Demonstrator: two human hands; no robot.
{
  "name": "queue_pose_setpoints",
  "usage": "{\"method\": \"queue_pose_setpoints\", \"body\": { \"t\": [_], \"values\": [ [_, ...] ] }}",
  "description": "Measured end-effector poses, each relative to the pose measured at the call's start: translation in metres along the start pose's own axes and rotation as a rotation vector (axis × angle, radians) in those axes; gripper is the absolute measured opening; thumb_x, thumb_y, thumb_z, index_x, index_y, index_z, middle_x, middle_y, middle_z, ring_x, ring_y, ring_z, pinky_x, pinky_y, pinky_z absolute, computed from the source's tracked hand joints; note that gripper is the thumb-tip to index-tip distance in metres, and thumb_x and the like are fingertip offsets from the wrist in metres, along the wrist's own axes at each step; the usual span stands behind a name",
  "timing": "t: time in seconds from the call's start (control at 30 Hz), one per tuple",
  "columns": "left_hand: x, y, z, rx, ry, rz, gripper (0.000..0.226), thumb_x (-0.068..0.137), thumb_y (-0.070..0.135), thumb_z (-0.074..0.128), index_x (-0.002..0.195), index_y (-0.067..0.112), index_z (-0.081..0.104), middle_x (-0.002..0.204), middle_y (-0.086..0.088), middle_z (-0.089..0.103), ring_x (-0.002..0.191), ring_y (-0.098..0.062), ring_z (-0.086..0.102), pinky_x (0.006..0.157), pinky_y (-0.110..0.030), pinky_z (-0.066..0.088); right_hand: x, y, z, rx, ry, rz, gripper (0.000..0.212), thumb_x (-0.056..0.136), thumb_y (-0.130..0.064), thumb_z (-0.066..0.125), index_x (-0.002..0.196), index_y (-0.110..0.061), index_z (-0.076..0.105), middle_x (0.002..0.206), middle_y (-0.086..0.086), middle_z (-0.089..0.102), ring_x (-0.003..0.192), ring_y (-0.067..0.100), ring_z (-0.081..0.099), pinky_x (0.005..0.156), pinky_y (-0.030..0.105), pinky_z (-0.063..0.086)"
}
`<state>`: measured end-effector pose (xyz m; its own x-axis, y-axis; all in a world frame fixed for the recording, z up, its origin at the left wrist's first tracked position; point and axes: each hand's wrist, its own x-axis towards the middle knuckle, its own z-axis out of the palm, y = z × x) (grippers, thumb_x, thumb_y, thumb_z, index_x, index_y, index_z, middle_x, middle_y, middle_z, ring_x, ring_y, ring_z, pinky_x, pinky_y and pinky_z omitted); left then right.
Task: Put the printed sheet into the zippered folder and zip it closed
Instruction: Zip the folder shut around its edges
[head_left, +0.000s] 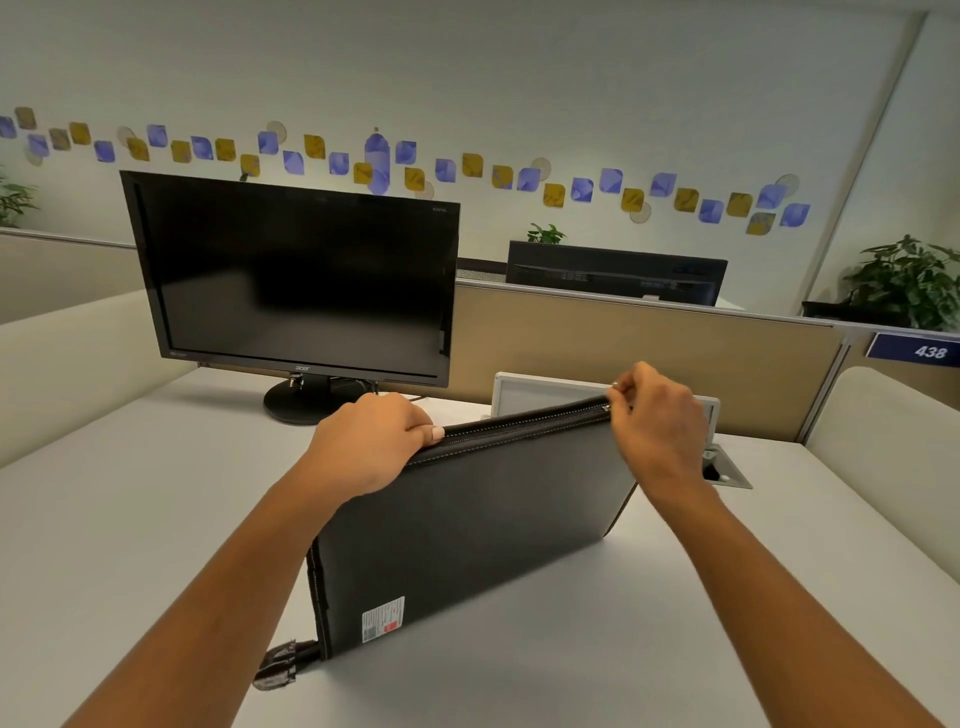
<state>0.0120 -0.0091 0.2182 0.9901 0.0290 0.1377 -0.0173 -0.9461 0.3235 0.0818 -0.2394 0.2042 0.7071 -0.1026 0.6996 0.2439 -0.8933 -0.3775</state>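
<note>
Seemingly, the right grip (660, 421) pinches the zipper pull (607, 407) atop the folder (467, 519).

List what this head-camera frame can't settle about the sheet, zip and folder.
The printed sheet: not seen in the head view; the folder would hide it if it is inside.
The zip slider: hidden in the pinch of the right hand, head view.
The zipper, left end: covered by the left hand, so its state there is unknown.
The label print: too small to read.
</note>
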Motion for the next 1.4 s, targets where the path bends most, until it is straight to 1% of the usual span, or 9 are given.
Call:
{"method": "queue_pose_setpoints", "body": {
  "t": [0.27, 0.4, 0.57, 0.7, 0.77, 0.9, 0.97, 1.13, 1.4],
  "values": [
    [-0.001, -0.005, -0.003, -0.015, -0.024, 0.031, 0.03, 0.096, 0.04, 0.039, 0.105, 0.027, 0.065, 0.091, 0.003, 0.062, 0.095, -0.018, 0.058, 0.081, -0.034, 0.049, -0.005, 0.009, 0.003, 0.034, 0.064, 0.032, 0.011, 0.085, -0.018, 0.062, 0.083, -0.008, 0.061, 0.079, 0.013, 0.069, 0.071, 0.026, 0.058, 0.061, 0.026, 0.034],
    [0.0, -0.017, -0.004, -0.049, -0.033, 0.023, 0.029, 0.094, 0.043, 0.041, 0.103, 0.03, 0.065, 0.099, 0.001, 0.066, 0.097, -0.02, 0.058, 0.088, -0.042, 0.05, -0.012, 0.007, 0.002, 0.051, 0.064, 0.035, 0.012, 0.085, -0.02, 0.062, 0.084, -0.008, 0.061, 0.078, 0.013, 0.069, 0.072, 0.027, 0.06, 0.061, 0.025, 0.036],
    [0.0, -0.041, -0.003, -0.096, -0.058, 0.021, 0.025, 0.092, 0.043, 0.046, 0.1, 0.031, 0.067, 0.104, 0.003, 0.067, 0.098, -0.017, 0.058, 0.09, -0.041, 0.048, -0.026, 0.0, 0.004, 0.125, 0.033, 0.082, 0.013, 0.084, -0.023, 0.063, 0.085, -0.01, 0.061, 0.08, 0.011, 0.07, 0.074, 0.025, 0.062, 0.065, 0.025, 0.04],
    [-0.005, -0.056, 0.01, -0.046, -0.088, 0.031, 0.02, 0.09, 0.042, 0.05, 0.099, 0.033, 0.066, 0.097, 0.008, 0.067, 0.089, -0.011, 0.057, 0.081, -0.033, 0.049, -0.045, -0.003, 0.01, 0.175, 0.004, 0.143, 0.012, 0.084, -0.024, 0.063, 0.079, -0.013, 0.061, 0.076, 0.008, 0.07, 0.068, 0.023, 0.058, 0.062, 0.025, 0.037],
    [-0.009, -0.055, 0.023, 0.026, -0.047, 0.036, 0.02, 0.089, 0.044, 0.052, 0.1, 0.034, 0.066, 0.098, 0.01, 0.066, 0.089, -0.01, 0.057, 0.074, -0.027, 0.047, -0.06, -0.004, 0.015, 0.219, -0.026, 0.174, 0.012, 0.084, -0.023, 0.063, 0.077, -0.014, 0.061, 0.074, 0.008, 0.07, 0.069, 0.026, 0.06, 0.063, 0.029, 0.04],
    [-0.014, -0.031, 0.06, 0.126, 0.032, 0.154, 0.027, 0.089, 0.045, 0.05, 0.113, 0.037, 0.058, 0.112, 0.009, 0.064, 0.101, -0.015, 0.056, 0.081, -0.03, 0.046, -0.094, -0.01, 0.027, 0.29, -0.075, 0.201, 0.009, 0.083, -0.022, 0.064, 0.079, -0.015, 0.061, 0.073, 0.004, 0.069, 0.066, 0.019, 0.059, 0.063, 0.025, 0.042],
    [-0.014, -0.014, 0.081, 0.11, 0.048, 0.244, 0.03, 0.091, 0.044, 0.047, 0.119, 0.035, 0.054, 0.115, 0.009, 0.063, 0.103, -0.014, 0.056, 0.081, -0.03, 0.046, -0.107, -0.012, 0.031, 0.318, -0.084, 0.216, 0.008, 0.083, -0.022, 0.065, 0.08, -0.016, 0.061, 0.074, 0.003, 0.069, 0.065, 0.015, 0.058, 0.063, 0.023, 0.043],
    [-0.012, 0.012, 0.122, 0.021, 0.126, 0.354, 0.032, 0.093, 0.044, 0.042, 0.122, 0.031, 0.051, 0.114, 0.007, 0.064, 0.1, -0.012, 0.058, 0.079, -0.025, 0.045, -0.134, -0.015, 0.035, 0.349, -0.105, 0.235, 0.006, 0.083, -0.022, 0.064, 0.082, -0.017, 0.062, 0.079, 0.003, 0.071, 0.075, 0.022, 0.063, 0.068, 0.03, 0.046],
    [-0.01, 0.009, 0.142, 0.16, 0.085, 0.38, 0.041, 0.096, 0.047, 0.03, 0.132, 0.033, 0.044, 0.118, 0.003, 0.065, 0.103, -0.019, 0.059, 0.082, -0.032, 0.048, -0.16, -0.007, 0.036, 0.352, -0.114, 0.219, 0.004, 0.083, -0.021, 0.065, 0.083, -0.017, 0.064, 0.081, 0.002, 0.071, 0.075, 0.022, 0.062, 0.066, 0.034, 0.051]
  ]
}}
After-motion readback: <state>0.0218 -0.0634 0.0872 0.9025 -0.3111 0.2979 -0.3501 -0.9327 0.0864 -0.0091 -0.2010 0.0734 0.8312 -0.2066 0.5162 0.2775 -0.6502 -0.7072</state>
